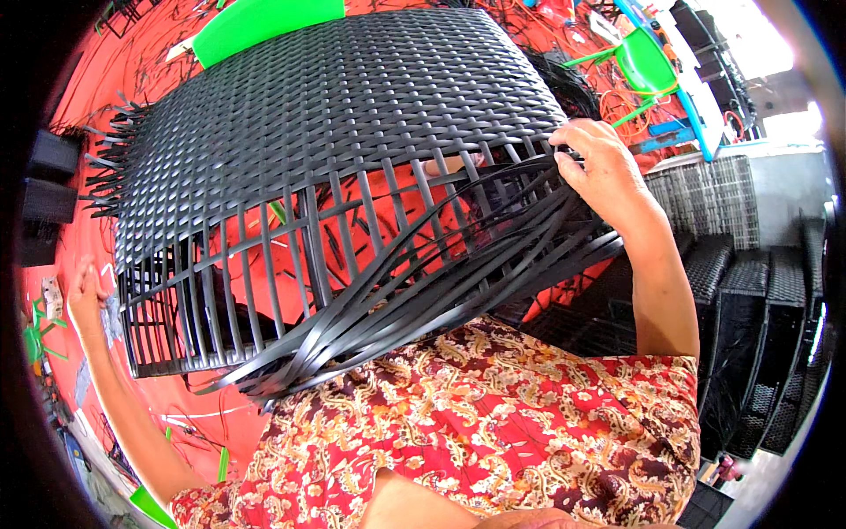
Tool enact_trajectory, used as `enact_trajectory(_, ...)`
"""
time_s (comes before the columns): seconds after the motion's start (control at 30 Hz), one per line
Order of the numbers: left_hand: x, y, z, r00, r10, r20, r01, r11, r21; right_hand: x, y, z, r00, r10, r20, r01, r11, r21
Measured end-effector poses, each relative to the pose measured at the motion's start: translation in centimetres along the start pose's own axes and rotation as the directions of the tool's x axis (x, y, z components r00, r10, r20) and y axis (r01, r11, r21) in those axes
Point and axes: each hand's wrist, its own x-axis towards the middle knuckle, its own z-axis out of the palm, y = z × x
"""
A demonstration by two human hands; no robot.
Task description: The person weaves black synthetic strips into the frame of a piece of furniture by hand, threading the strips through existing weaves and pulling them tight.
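Observation:
A black woven wicker panel (344,97) lies before me on a frame, its far part closely woven and its near part showing bare lengthwise strands (348,225). At its right edge my right hand (608,172) is closed, thumb and fingertips pinching a black flat strip where the weave ends. From beside that hand a loose bundle of flat black strips (423,282) sweeps down to the left over the bare strands. My left hand (85,300) is stretched out past the panel's left side, fingers drawn together; whatever lies between them is too small to make out.
Cut strip ends (110,159) bristle from the panel's left edge. A green chair (648,66) stands at the far right, another green seat (264,26) beyond the panel. Stacked black wicker pieces (749,300) are at right. Scraps litter the red floor (79,212).

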Motion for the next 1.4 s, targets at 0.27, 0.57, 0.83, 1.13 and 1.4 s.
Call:
enact_trajectory(0.27, -12.9, 30.4, 13.1, 0.576, 0.763, 0.295, -0.670, 0.646, -0.365, -1.0, 0.7, 0.2, 0.988, 0.126, 0.089, -0.151, 0.916, 0.372)
enact_trajectory(0.57, -16.6, 35.6, 23.0, 0.237, 0.898, 0.371, -0.862, 0.371, -0.346, -2.1, 0.6, -0.1, 0.989, -0.150, -0.005, 0.142, 0.925, 0.352)
enact_trajectory(0.83, -16.3, 36.2, 24.6, 0.322, 0.854, 0.409, -0.762, 0.490, -0.422, -1.5, -0.2, 0.0, 0.974, 0.224, 0.023, -0.191, 0.767, 0.612)
enact_trajectory(1.13, -17.1, 35.4, 25.5, 0.322, 0.859, 0.397, -0.687, 0.501, -0.526, 0.1, -0.5, -1.2, 0.980, -0.076, 0.183, 0.012, 0.945, 0.328)
enact_trajectory(1.4, -14.7, 35.1, 24.6, 0.450, 0.664, 0.597, -0.178, 0.722, -0.668, 2.2, 0.4, 1.7, 0.982, 0.093, 0.166, -0.134, 0.957, 0.256)
